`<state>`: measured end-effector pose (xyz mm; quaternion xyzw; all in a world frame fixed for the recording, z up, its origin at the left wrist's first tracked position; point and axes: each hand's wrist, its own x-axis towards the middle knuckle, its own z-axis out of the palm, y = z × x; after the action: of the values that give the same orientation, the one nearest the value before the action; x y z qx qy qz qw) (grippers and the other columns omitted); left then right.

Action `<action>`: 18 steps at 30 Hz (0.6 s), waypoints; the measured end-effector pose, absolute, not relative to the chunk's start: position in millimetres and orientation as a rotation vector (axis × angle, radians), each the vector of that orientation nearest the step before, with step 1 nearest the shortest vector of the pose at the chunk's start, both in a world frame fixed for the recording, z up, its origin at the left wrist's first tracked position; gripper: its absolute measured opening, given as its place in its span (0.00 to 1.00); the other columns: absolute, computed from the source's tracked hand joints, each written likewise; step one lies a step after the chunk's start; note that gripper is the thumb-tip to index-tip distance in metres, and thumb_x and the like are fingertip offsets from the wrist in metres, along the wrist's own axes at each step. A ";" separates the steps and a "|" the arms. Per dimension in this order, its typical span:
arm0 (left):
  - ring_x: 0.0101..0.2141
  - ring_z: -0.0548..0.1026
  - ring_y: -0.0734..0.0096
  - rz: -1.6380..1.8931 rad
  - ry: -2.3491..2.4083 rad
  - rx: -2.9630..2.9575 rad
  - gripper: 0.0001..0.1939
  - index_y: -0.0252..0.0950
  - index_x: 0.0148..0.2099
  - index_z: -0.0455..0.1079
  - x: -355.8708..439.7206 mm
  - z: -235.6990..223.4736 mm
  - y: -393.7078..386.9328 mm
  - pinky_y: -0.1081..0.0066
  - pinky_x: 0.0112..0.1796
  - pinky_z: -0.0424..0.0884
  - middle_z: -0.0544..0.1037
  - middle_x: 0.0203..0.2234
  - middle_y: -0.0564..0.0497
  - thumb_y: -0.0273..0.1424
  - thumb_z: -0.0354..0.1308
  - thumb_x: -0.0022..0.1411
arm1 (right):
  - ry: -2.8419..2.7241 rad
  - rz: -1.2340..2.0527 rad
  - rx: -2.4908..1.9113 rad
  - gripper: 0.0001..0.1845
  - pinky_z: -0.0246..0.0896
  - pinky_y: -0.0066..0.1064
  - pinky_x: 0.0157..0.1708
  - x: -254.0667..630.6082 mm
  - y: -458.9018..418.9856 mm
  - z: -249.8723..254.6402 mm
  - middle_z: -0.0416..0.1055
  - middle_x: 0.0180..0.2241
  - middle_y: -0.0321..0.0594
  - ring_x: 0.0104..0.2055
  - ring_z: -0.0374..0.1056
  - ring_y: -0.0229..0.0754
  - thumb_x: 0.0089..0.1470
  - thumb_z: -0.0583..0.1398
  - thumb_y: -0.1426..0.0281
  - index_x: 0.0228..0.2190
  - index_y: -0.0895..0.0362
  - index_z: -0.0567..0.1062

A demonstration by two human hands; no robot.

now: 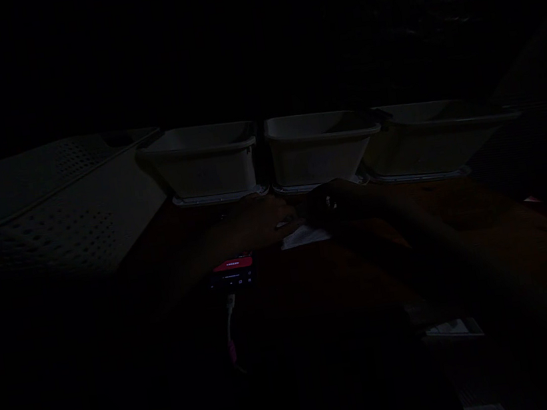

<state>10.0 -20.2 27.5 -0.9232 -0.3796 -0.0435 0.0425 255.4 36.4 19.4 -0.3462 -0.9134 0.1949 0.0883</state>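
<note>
The scene is very dark. My left hand [265,215] reaches in over the tabletop, its fingers drawn together and pointing toward my right hand [327,202]. The right hand is curled closed, with a small bright spot near its fingers. Just below and between both hands lies a pale, flat piece that looks like paper or cloth [305,235]. What the fingers hold, if anything, is lost in shadow. A lit phone [232,274] lies below my left forearm, with a white cable [228,318] running from its lower end.
Three pale bins, a left one [213,172], a middle one [322,158] and a right one [427,148], line the back of the wooden table [455,208]. A perforated basket [125,191] stands at left. Pale papers [455,328] lie at lower right.
</note>
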 end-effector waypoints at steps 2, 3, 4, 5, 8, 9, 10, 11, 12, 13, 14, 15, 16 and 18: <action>0.47 0.78 0.65 -0.188 -1.112 -2.882 0.12 0.40 0.54 0.76 7.2 22.4 -15.6 0.68 0.47 0.69 0.80 0.50 0.49 0.35 0.54 0.76 | -2.690 0.573 -1.040 0.14 0.65 0.27 0.36 251.3 34.7 17.6 0.81 0.41 0.48 0.36 0.75 0.40 0.54 0.61 0.75 0.42 0.63 0.82; 0.50 0.77 0.65 -0.205 -1.054 -2.936 0.13 0.41 0.57 0.75 5.1 19.7 -13.1 0.68 0.50 0.68 0.79 0.52 0.50 0.34 0.57 0.74 | -2.679 0.585 -1.050 0.14 0.66 0.27 0.36 249.4 33.8 16.7 0.81 0.42 0.48 0.37 0.75 0.39 0.54 0.61 0.75 0.42 0.63 0.82; 0.51 0.77 0.66 -0.211 -1.026 -2.972 0.13 0.41 0.57 0.75 3.0 17.3 -10.8 0.69 0.50 0.68 0.78 0.53 0.50 0.33 0.59 0.73 | -2.676 0.602 -1.065 0.14 0.66 0.27 0.36 247.8 33.2 15.7 0.81 0.42 0.48 0.37 0.75 0.39 0.55 0.61 0.75 0.42 0.62 0.82; 0.53 0.76 0.66 -0.214 -1.015 -2.994 0.13 0.40 0.57 0.74 0.9 15.3 -8.9 0.69 0.52 0.68 0.78 0.54 0.49 0.32 0.59 0.72 | -2.682 0.617 -1.085 0.13 0.65 0.27 0.35 246.6 32.8 14.6 0.81 0.41 0.47 0.36 0.74 0.39 0.55 0.61 0.75 0.41 0.62 0.82; 0.55 0.75 0.65 -0.229 -1.013 -3.012 0.14 0.40 0.58 0.73 -3.0 12.8 -6.6 0.68 0.55 0.67 0.76 0.56 0.48 0.32 0.59 0.72 | -2.693 0.606 -1.191 0.11 0.65 0.27 0.33 245.8 33.7 12.1 0.81 0.37 0.46 0.33 0.73 0.38 0.56 0.60 0.75 0.38 0.62 0.83; 0.56 0.74 0.65 -0.230 -1.018 -3.005 0.15 0.40 0.59 0.73 -3.3 12.9 -6.9 0.67 0.56 0.67 0.76 0.57 0.47 0.31 0.59 0.72 | -2.692 0.590 -1.220 0.11 0.65 0.27 0.33 246.0 34.0 12.0 0.81 0.36 0.46 0.32 0.73 0.38 0.55 0.60 0.76 0.37 0.62 0.83; 0.57 0.74 0.65 -0.226 -1.023 -2.995 0.16 0.40 0.60 0.72 -3.3 13.4 -7.6 0.67 0.56 0.66 0.75 0.58 0.47 0.31 0.59 0.72 | -2.689 0.573 -1.231 0.11 0.65 0.28 0.33 246.2 34.0 12.5 0.81 0.36 0.46 0.32 0.72 0.39 0.55 0.60 0.76 0.37 0.62 0.83; 0.58 0.73 0.64 -0.213 -1.024 -2.985 0.17 0.40 0.61 0.71 -3.1 13.8 -8.4 0.66 0.57 0.66 0.74 0.60 0.47 0.30 0.59 0.71 | -2.685 0.555 -1.221 0.11 0.65 0.28 0.34 246.2 33.7 13.4 0.81 0.36 0.46 0.32 0.72 0.39 0.55 0.60 0.75 0.37 0.62 0.83; 0.59 0.72 0.64 -0.202 -1.025 -2.972 0.18 0.40 0.61 0.71 -2.8 14.1 -9.2 0.66 0.59 0.65 0.73 0.61 0.46 0.29 0.59 0.71 | -2.682 0.538 -1.196 0.11 0.66 0.28 0.35 245.9 32.8 14.8 0.81 0.35 0.45 0.33 0.73 0.40 0.55 0.61 0.74 0.37 0.61 0.83; 0.61 0.70 0.64 -0.192 -1.026 -2.953 0.19 0.39 0.62 0.69 -2.4 14.1 -9.7 0.65 0.60 0.64 0.72 0.62 0.46 0.27 0.59 0.71 | -2.680 0.520 -1.162 0.10 0.66 0.29 0.35 245.2 31.5 16.4 0.81 0.35 0.45 0.34 0.73 0.40 0.55 0.61 0.73 0.37 0.60 0.83; 0.63 0.68 0.63 -0.186 -1.030 -2.926 0.21 0.39 0.63 0.68 -2.1 13.6 -9.8 0.64 0.61 0.62 0.70 0.63 0.45 0.26 0.58 0.70 | -2.672 0.495 -1.128 0.11 0.67 0.30 0.37 243.9 29.7 18.0 0.81 0.36 0.44 0.35 0.73 0.41 0.55 0.62 0.72 0.38 0.59 0.83; 0.64 0.67 0.62 -0.184 -1.036 -2.892 0.22 0.39 0.64 0.68 -1.8 12.8 -9.5 0.62 0.62 0.61 0.70 0.64 0.45 0.25 0.57 0.70 | -2.665 0.467 -1.105 0.12 0.68 0.31 0.38 242.1 27.5 19.3 0.81 0.37 0.44 0.36 0.74 0.42 0.54 0.63 0.71 0.40 0.59 0.83; 0.65 0.66 0.62 -0.180 -1.042 -2.855 0.22 0.39 0.64 0.67 -1.4 11.8 -8.9 0.61 0.63 0.60 0.69 0.65 0.45 0.23 0.56 0.70 | -2.659 0.434 -1.095 0.13 0.68 0.32 0.40 239.8 25.2 19.9 0.81 0.38 0.45 0.38 0.74 0.43 0.55 0.63 0.70 0.41 0.58 0.83; 0.64 0.67 0.61 -0.165 -1.043 -2.797 0.22 0.39 0.63 0.68 -0.3 10.0 -7.4 0.60 0.63 0.61 0.69 0.65 0.45 0.22 0.52 0.71 | -2.645 0.347 -1.106 0.17 0.69 0.34 0.43 233.9 20.5 18.3 0.80 0.41 0.45 0.42 0.75 0.46 0.56 0.61 0.69 0.46 0.56 0.82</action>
<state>-0.3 -7.4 10.0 -0.9328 -0.3478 -0.0552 0.0761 233.9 20.5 18.3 -0.3798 -0.9085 0.1192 0.1268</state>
